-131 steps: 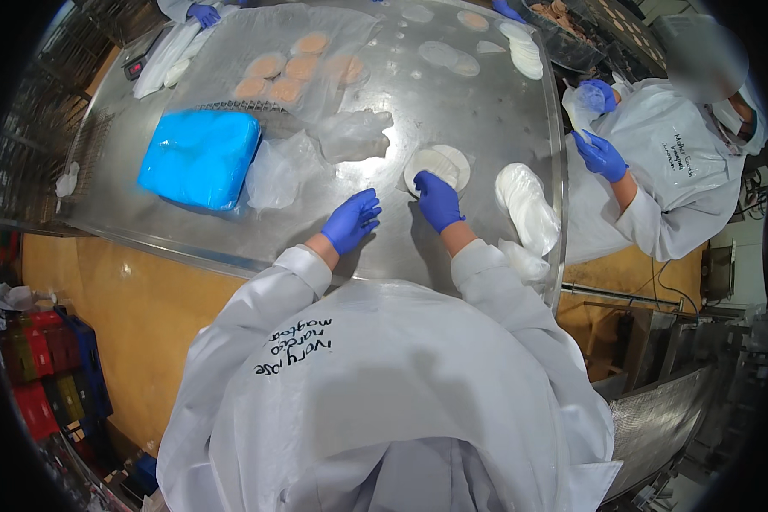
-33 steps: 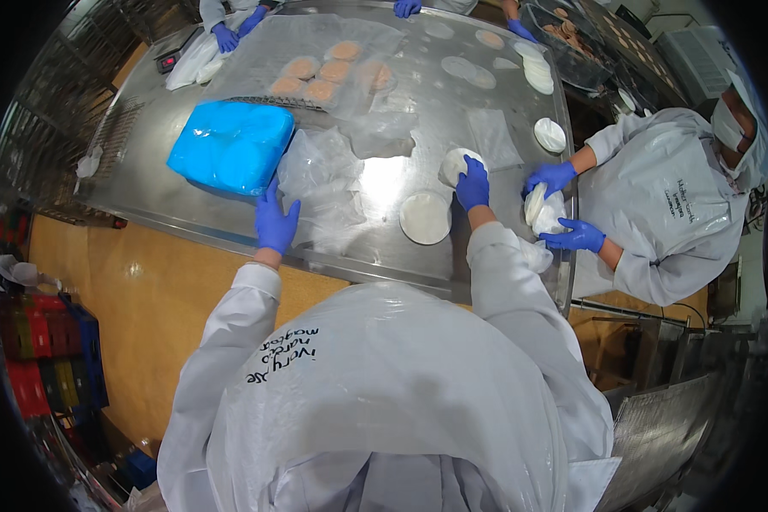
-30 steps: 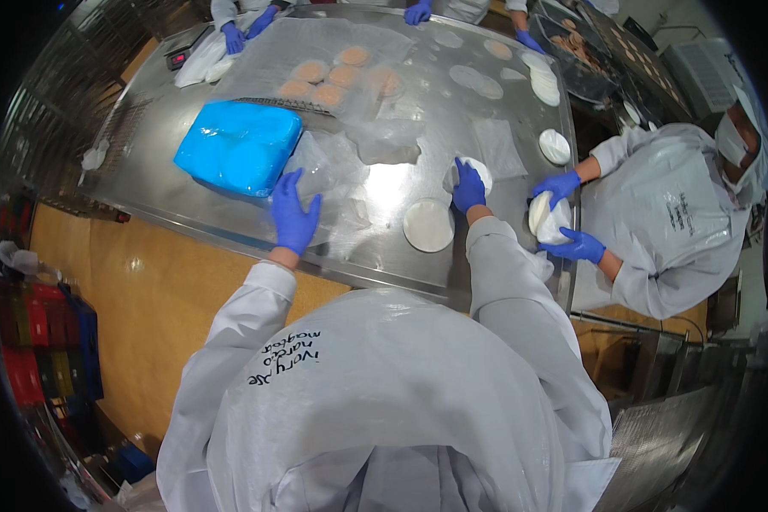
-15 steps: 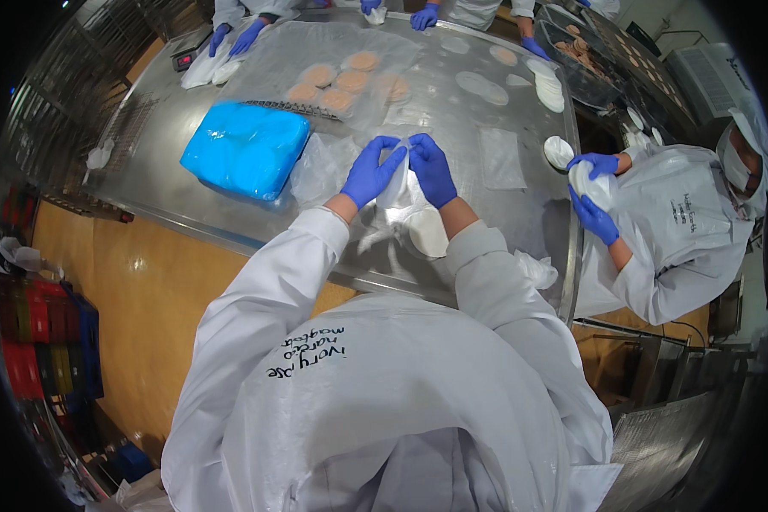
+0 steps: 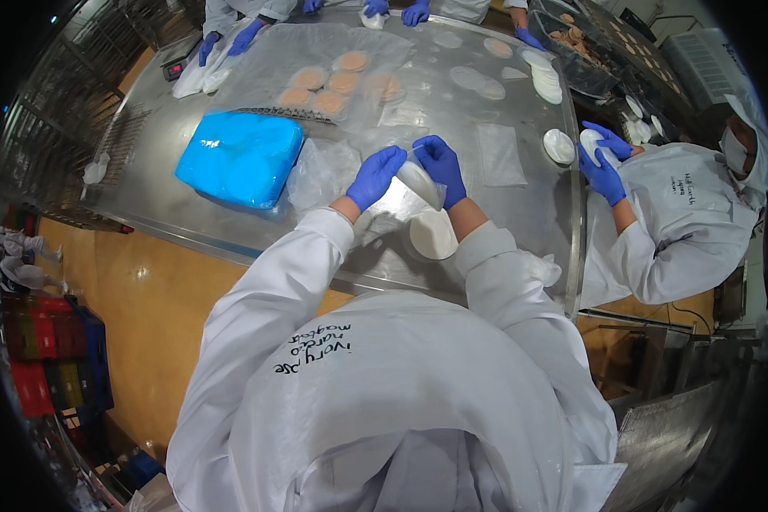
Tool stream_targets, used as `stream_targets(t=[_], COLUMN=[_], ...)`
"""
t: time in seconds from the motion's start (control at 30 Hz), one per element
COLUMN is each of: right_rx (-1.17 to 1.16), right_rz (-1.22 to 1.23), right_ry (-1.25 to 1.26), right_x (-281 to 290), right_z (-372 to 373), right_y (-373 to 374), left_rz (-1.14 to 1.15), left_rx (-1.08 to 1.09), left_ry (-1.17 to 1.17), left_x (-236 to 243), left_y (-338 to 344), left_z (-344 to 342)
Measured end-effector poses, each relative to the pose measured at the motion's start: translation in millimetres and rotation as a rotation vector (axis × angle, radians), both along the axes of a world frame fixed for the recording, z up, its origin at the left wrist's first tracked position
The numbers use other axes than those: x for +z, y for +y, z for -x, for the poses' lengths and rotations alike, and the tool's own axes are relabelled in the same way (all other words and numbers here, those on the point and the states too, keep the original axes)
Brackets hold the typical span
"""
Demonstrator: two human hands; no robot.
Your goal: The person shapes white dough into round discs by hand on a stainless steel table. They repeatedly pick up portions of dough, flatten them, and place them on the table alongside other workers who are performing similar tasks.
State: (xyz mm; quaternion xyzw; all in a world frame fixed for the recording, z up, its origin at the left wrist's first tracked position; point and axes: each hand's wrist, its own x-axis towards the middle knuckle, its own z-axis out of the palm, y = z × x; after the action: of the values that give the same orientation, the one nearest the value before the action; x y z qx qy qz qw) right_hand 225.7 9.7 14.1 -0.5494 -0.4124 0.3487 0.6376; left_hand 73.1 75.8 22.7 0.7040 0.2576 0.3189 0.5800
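Note:
A thin, glossy white round sheet (image 5: 418, 183) hangs tilted between my blue-gloved hands over the steel table. My left hand (image 5: 374, 177) is closed, its fingertips pinching at the sheet's left edge. With bent fingers, my right hand (image 5: 444, 169) grips the upper right side of the sheet; its thumb is partly hidden. Just below the hands, a white round stack of sheets (image 5: 433, 234) lies on the table. Crumpled clear plastic (image 5: 322, 169) sits left of my left hand, beside a bright blue wrapped block (image 5: 241, 160).
Pale pink round patties (image 5: 343, 82) lie on clear film farther up the steel table (image 5: 171, 183). A flat translucent sheet (image 5: 502, 155) is right of my hands. A co-worker (image 5: 687, 209) at the right handles white discs. Other gloved hands work along the far edge.
My hands have moved slightly apart, and the white sheet now shows its broad face between them, swung toward the right. The co-worker at the right has raised their hands and the discs.

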Motion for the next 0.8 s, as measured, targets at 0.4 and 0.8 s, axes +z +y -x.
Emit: stream_targets(t=[0.4, 0.8], right_rx=[0.315, 0.097], right_rz=[0.381, 0.496], right_ry=[-0.183, 0.37], right_x=[-19.4, -39.8], right_z=[-43.1, -32.0], right_y=[-16.3, -13.9], left_rz=[-0.652, 0.205], left_rx=[-0.182, -0.1], left_ry=[0.532, 0.3], left_x=[11.5, -41.5], left_y=[21.2, 8.9], left_z=[-6.4, -28.7])
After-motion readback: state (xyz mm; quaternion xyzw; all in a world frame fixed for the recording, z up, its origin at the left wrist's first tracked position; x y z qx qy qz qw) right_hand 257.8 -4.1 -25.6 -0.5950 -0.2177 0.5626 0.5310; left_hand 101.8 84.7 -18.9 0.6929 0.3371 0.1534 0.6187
